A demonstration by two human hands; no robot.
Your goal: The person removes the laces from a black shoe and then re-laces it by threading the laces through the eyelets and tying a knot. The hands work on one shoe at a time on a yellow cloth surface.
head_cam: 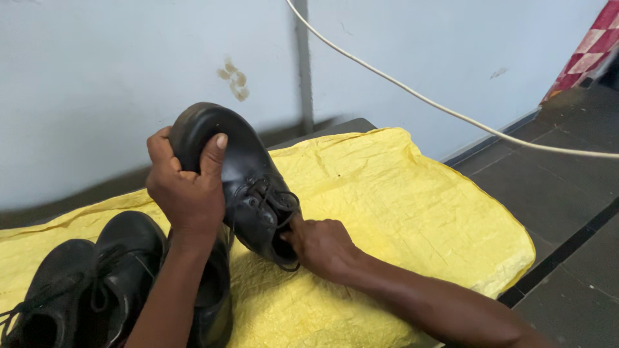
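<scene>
Fingers [213, 154] of my left hand [187, 193] clamp black shoe [242, 180] toe at twelve o'clock; right hand [319, 245] pinches its laces [277, 203], mid-lacing.

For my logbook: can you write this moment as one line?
left hand: grips black shoe toe | right hand: at its laces | other black shoes: on yellow sheet

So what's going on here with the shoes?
A person holds a black lace-up shoe up off a crinkled yellow sheet. The left hand grips it around the toe end, thumb on top. The right hand is at the shoe's opening by the laces, with its fingers partly hidden there. More black shoes lie on the sheet at lower left, beside the left forearm. A white cable hangs across in front of the pale wall.
</scene>
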